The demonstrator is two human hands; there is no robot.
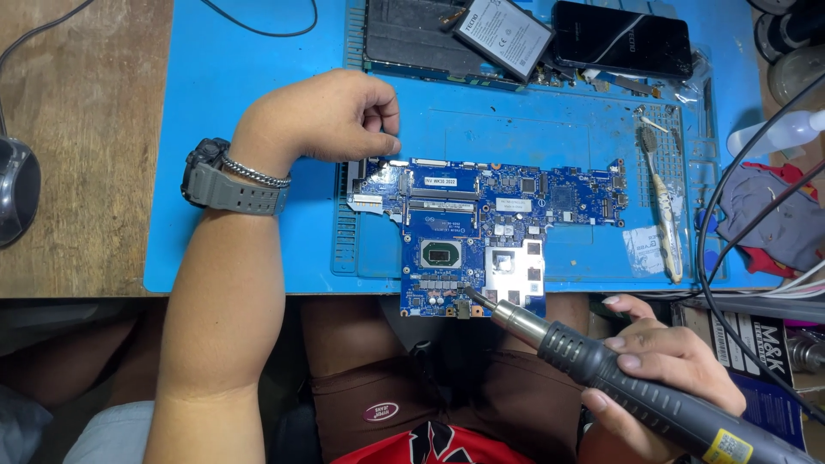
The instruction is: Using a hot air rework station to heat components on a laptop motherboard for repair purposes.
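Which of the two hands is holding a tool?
The right hand grips the black hot-air tool, its nozzle at the blue circuit board. The left hand holds no tool.

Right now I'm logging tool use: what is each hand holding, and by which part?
The right hand grips a hot-air tool by its black handle. The left hand holds nothing, resting fisted at the blue circuit board's edge.

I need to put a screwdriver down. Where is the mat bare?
Bare mat lies left of the left hand, and between board and phones. Crowded: the top edge, the right by the toothbrush, and around the iron.
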